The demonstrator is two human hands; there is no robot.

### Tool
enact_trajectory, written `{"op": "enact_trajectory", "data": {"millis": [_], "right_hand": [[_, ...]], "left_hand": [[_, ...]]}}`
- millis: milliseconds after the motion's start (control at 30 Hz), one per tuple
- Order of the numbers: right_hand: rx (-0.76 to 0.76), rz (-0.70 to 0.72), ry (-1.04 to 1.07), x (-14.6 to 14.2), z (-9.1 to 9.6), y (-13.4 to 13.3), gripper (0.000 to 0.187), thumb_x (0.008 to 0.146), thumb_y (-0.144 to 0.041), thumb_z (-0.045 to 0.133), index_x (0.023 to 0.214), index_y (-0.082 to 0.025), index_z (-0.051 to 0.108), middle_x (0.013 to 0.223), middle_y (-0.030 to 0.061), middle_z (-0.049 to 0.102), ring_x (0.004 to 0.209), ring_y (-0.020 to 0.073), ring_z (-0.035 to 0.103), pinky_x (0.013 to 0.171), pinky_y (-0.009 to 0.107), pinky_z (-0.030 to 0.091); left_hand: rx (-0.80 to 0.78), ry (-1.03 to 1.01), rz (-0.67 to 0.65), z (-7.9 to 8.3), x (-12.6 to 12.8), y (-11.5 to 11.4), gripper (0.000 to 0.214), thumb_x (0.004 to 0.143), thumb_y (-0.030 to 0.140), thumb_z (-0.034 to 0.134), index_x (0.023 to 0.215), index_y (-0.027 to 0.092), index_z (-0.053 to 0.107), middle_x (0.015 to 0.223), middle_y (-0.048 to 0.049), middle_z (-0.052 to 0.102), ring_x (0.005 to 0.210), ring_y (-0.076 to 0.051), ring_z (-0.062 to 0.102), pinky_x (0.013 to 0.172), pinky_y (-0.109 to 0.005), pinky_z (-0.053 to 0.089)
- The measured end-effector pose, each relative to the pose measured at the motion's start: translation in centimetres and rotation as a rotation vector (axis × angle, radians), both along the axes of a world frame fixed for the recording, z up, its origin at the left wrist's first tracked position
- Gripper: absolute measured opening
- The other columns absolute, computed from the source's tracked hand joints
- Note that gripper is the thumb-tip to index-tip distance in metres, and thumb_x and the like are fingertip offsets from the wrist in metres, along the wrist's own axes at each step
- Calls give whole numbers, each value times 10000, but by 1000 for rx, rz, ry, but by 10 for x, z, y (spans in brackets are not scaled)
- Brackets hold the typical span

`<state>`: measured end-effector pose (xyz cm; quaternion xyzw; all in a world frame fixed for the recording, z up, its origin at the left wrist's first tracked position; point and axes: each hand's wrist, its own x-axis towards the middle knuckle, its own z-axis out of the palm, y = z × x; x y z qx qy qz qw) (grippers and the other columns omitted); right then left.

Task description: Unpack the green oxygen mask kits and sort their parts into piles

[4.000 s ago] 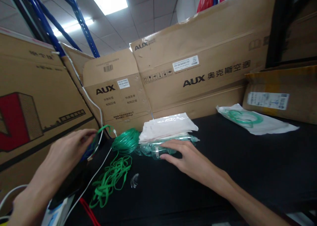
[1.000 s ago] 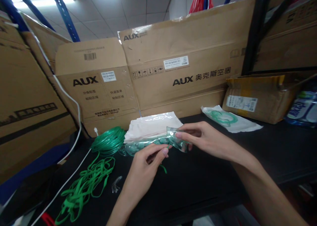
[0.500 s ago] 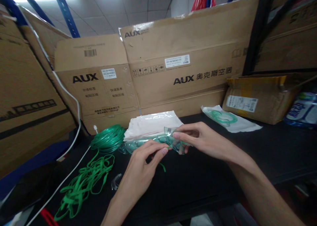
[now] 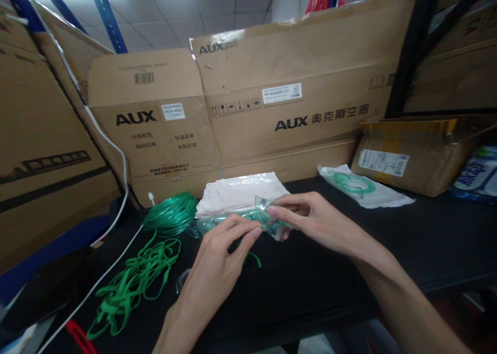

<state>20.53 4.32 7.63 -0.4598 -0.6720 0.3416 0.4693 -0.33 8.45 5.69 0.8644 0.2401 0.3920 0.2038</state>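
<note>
My right hand (image 4: 310,217) is closed around the edge of a clear, green-tinted oxygen mask (image 4: 275,229). Thumb and fingertips of my left hand (image 4: 225,250) are pinched together at the mask's near left side, on a thin green elastic strap. The strap's loose tail (image 4: 255,259) curls out below the left fingers; the exact spot where strap and mask meet is hidden by the fingertips. Just behind my hands lie more clear greenish masks (image 4: 205,225), partly covered by the left hand. A small clear plastic piece (image 4: 182,280) rests beside my left wrist.
At the left are a coil of green tubing (image 4: 171,217) and a tangle of green straps (image 4: 134,281), with a white cable (image 4: 104,274) alongside. White bags (image 4: 240,191) stand behind. A packaged tubing set (image 4: 357,186), a carton (image 4: 404,157) and a blue-labelled bottle (image 4: 479,175) occupy the right.
The hands and mask have shifted only slightly, with the left fingertips drawn in closer against the mask. The camera view has moved a little.
</note>
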Motion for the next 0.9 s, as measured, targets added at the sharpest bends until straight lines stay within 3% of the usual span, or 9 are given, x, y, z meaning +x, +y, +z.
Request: {"op": "enact_trajectory", "data": {"millis": [200,400,567,700,800,900], "right_hand": [[-7,4,14,-3,0,1,431,893,-566,640,900,-149,751,787,41,730,686,169,685,633,265,555],[-51,61,98,-10,1,1,442,894,-564,644,896,-134,747,718,37,728,664,164,689,641,261,552],[-57,71,183,-17,1,0,452,864,-583,672,866,-137,746,748,34,724,679,162,684,653,273,554],[-60,76,223,-22,-2,3,463,865,-591,659,911,-141,755,814,40,727,702,169,688,653,286,561],[36,-47,164,-22,-4,5,399,887,-535,658,1016,-170,751,976,65,749,850,203,708,751,311,569],[249,-198,51,-18,-5,4,244,898,-420,683,1018,-214,739,1166,72,712,1064,230,675,886,325,541]], "left_hand": [[22,-41,34,-2,1,0,184,979,243,586,1016,232,767,986,-24,755,917,-181,687,851,-256,503],[-158,-178,126,-9,-2,4,140,932,295,671,1066,257,656,949,35,800,922,-170,747,868,-237,505],[-187,-164,49,-6,-4,4,286,930,295,673,1210,286,611,1011,33,799,971,-175,747,925,-259,508],[-136,-127,24,-3,-2,1,277,887,291,728,1160,298,678,1127,33,773,1041,-184,722,931,-255,524],[-102,-128,75,-3,-2,1,267,891,305,724,1154,311,677,1119,54,773,1039,-165,720,939,-240,521],[-60,-92,136,-3,-4,4,267,904,302,705,1168,317,670,1121,57,770,1042,-157,717,948,-241,514]]}}
